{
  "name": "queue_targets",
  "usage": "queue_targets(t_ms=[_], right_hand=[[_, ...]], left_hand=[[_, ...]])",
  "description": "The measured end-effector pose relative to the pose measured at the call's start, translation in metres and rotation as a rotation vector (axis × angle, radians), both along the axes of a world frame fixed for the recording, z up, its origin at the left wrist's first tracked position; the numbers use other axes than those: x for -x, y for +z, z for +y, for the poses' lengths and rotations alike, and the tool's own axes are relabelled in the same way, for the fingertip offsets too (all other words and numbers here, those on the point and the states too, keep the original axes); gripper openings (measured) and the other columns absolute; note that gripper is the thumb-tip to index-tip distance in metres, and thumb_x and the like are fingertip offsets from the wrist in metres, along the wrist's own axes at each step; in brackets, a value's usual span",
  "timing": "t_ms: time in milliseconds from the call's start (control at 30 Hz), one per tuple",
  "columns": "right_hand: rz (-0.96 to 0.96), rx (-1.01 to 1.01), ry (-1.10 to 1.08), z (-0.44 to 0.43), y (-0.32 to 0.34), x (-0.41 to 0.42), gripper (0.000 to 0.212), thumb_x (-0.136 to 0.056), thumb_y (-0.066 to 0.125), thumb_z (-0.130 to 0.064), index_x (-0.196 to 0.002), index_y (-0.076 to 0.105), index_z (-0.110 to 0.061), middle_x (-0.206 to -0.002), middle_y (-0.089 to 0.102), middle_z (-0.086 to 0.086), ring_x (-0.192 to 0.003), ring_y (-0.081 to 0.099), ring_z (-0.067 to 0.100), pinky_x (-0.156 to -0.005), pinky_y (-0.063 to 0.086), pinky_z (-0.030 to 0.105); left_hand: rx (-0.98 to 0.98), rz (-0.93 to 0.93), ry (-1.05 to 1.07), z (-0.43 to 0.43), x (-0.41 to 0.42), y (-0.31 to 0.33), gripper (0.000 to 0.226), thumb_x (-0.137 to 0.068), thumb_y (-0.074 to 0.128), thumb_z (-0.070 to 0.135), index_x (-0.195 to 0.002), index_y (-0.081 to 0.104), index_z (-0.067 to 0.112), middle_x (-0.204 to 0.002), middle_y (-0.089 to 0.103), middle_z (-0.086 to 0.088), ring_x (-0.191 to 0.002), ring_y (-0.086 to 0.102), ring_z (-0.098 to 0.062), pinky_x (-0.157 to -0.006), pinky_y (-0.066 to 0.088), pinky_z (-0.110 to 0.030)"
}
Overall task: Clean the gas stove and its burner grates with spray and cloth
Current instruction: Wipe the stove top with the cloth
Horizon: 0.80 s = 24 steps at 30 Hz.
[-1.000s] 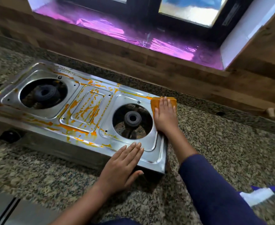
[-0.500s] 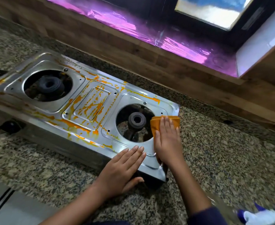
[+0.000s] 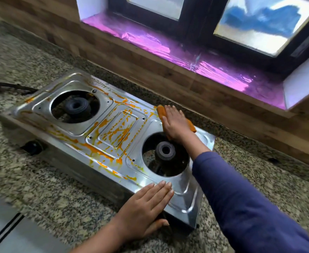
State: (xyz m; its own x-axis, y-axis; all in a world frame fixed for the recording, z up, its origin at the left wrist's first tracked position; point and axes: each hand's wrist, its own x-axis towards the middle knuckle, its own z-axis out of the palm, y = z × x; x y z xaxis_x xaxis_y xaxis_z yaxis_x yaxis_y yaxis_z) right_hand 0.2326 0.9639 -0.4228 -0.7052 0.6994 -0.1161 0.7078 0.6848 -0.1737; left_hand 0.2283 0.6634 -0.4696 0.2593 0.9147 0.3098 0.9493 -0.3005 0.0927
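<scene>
Head view: we judge wiping underway, as orange spill [image 3: 117, 132] covers the stove's [image 3: 185, 200] centre panel, left hand [image 3: 144, 207] braces its front edge, fingers flat together, and right hand [image 3: 175, 125], fingers likewise, presses the cloth [image 3: 160, 110] at its rear edge; next, sweep left.

Right hand [image 3: 175, 125] presses orange cloth [image 3: 161, 111] onto stained stove [image 3: 186, 201].

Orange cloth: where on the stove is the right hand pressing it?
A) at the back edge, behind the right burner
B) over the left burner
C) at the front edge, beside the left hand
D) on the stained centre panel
A: the right hand lies flat on the orange cloth at the back edge of the stove, behind the right burner, far from the left hand at the front.
</scene>
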Motion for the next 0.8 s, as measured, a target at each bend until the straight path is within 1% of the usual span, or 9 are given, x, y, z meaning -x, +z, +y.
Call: queue_targets(t_ms=[133, 200, 267, 367, 467, 533, 633, 733, 800], right_hand=[[-0.028, 0.051, 0.123, 0.003, 0.004, 0.036, 0.059, -0.105, 0.026, -0.037, -0.156, 0.007, -0.013, -0.164, 0.003, 0.005, -0.151, 0.001, 0.018, -0.121, 0.001, 0.038], [-0.033, 0.065, 0.210, 0.008, 0.006, 0.032, 0.059, -0.105, 0.027, -0.037, -0.156, 0.006, -0.015, -0.164, 0.001, 0.005, -0.151, -0.002, 0.018, -0.121, 0.001, 0.037], [-0.011, 0.071, 0.286, 0.014, 0.007, 0.013, 0.059, -0.105, 0.029, -0.037, -0.156, 0.008, -0.016, -0.164, 0.001, 0.004, -0.151, -0.001, 0.018, -0.120, 0.001, 0.037], [0.029, 0.064, 0.247, 0.025, 0.005, -0.037, 0.059, -0.104, 0.027, -0.041, -0.156, 0.011, -0.019, -0.164, 0.006, 0.001, -0.151, 0.001, 0.017, -0.120, 0.001, 0.035], [0.020, 0.048, 0.168, 0.029, 0.000, -0.088, 0.065, -0.098, 0.018, -0.048, -0.156, 0.010, -0.021, -0.163, 0.006, -0.003, -0.148, -0.001, 0.009, -0.120, -0.001, 0.033], [0.005, 0.032, 0.161, 0.030, -0.001, -0.100, 0.066, -0.097, 0.017, -0.049, -0.156, 0.009, -0.021, -0.163, 0.004, -0.004, -0.147, -0.003, 0.006, -0.120, -0.001, 0.032], [-0.019, 0.023, 0.173, 0.029, -0.001, -0.079, 0.064, -0.099, 0.018, -0.046, -0.156, 0.008, -0.019, -0.163, 0.003, -0.002, -0.150, -0.002, 0.011, -0.120, 0.000, 0.033], [-0.005, 0.008, 0.232, 0.021, -0.001, -0.025, 0.067, -0.097, 0.017, -0.046, -0.156, 0.009, -0.016, -0.164, 0.004, 0.002, -0.151, 0.001, 0.015, -0.120, 0.001, 0.034], [0.007, -0.007, 0.296, 0.013, -0.003, 0.014, 0.061, -0.103, 0.023, -0.042, -0.156, 0.008, -0.016, -0.164, 0.003, 0.004, -0.151, 0.001, 0.017, -0.122, 0.002, 0.036]], left_hand=[[-0.003, 0.026, -0.006, 0.001, 0.000, 0.001, 0.066, -0.098, 0.037, 0.055, -0.146, 0.043, 0.010, -0.154, 0.037, -0.009, -0.145, 0.030, -0.023, -0.111, 0.032, -0.038], [-0.010, 0.036, 0.000, 0.001, 0.000, 0.001, 0.065, -0.098, 0.038, 0.055, -0.145, 0.044, 0.011, -0.154, 0.038, -0.008, -0.145, 0.030, -0.023, -0.111, 0.033, -0.038], [-0.009, 0.025, 0.009, 0.001, -0.001, 0.000, 0.066, -0.098, 0.040, 0.056, -0.146, 0.043, 0.011, -0.154, 0.037, -0.008, -0.145, 0.030, -0.022, -0.110, 0.035, -0.037], [-0.019, 0.002, 0.028, 0.000, -0.003, -0.001, 0.066, -0.097, 0.043, 0.056, -0.146, 0.043, 0.012, -0.155, 0.036, -0.007, -0.146, 0.029, -0.022, -0.110, 0.036, -0.037], [-0.036, 0.009, 0.036, 0.000, -0.003, -0.004, 0.067, -0.097, 0.043, 0.057, -0.146, 0.043, 0.011, -0.155, 0.036, -0.008, -0.146, 0.029, -0.023, -0.112, 0.032, -0.038], [-0.038, 0.014, 0.030, 0.001, -0.002, -0.005, 0.068, -0.097, 0.042, 0.057, -0.146, 0.042, 0.010, -0.155, 0.035, -0.009, -0.146, 0.028, -0.024, -0.113, 0.031, -0.038], [-0.025, 0.017, 0.020, 0.001, -0.001, -0.004, 0.069, -0.097, 0.041, 0.058, -0.147, 0.041, 0.010, -0.156, 0.034, -0.009, -0.146, 0.027, -0.024, -0.115, 0.029, -0.039], [-0.017, 0.012, 0.024, 0.000, -0.002, -0.003, 0.069, -0.097, 0.043, 0.057, -0.147, 0.041, 0.010, -0.156, 0.034, -0.009, -0.147, 0.026, -0.024, -0.116, 0.028, -0.039], [-0.017, 0.006, 0.030, 0.001, -0.003, -0.003, 0.068, -0.096, 0.044, 0.056, -0.146, 0.041, 0.010, -0.156, 0.034, -0.008, -0.147, 0.026, -0.024, -0.115, 0.029, -0.038]])
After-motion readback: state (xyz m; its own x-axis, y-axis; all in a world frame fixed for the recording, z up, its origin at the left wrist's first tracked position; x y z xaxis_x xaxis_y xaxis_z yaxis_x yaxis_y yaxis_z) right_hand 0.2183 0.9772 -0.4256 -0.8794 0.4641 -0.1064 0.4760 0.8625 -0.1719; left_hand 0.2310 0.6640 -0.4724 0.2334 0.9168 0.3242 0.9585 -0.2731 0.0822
